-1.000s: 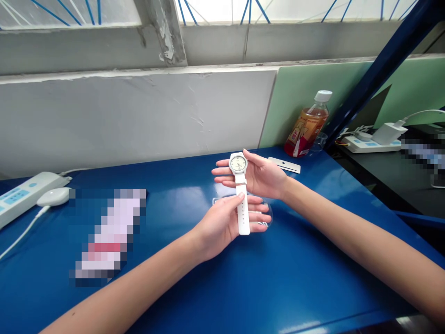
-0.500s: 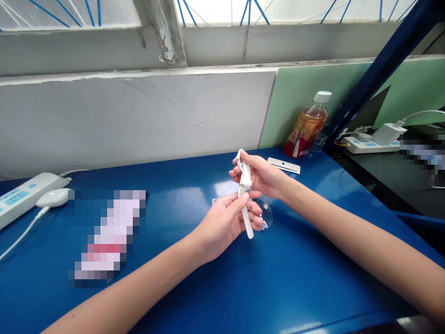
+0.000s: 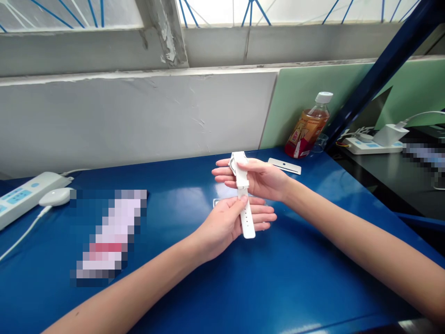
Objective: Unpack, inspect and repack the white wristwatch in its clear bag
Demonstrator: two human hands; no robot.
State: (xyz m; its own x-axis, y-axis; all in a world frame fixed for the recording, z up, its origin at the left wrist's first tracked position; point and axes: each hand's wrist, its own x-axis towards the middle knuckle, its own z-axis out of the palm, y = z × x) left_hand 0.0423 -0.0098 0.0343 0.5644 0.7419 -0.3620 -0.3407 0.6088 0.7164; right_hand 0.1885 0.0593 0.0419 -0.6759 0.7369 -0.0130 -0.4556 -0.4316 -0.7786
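A white wristwatch point(image 3: 239, 174) hangs over the middle of the blue table, held by both hands, its strap running down toward me. My right hand point(image 3: 262, 178) grips the upper part, thumb on the strap and the other fingers stretched out flat behind it. Part of a round silver-edged case shows at the strap's left side. My left hand point(image 3: 225, 220) pinches the lower strap, which has a row of small holes, between its thumb and straightened fingers. The strap's rounded free end points downward. Behind the left hand, a small clear item point(image 3: 216, 202) is mostly hidden.
Left on the blue table point(image 3: 181, 297) lie a power strip point(image 3: 26, 197), a white charger point(image 3: 55, 197) with a cable, and a blurred-out phone-like object point(image 3: 114, 232). A flat white slotted piece point(image 3: 285, 166) and a drink bottle point(image 3: 308, 130) are at the back right.
The watch has been turned so the broad side of its strap faces me. Fingers of both hands have straightened out, the right hand's pointing left and the left hand's pointing right.
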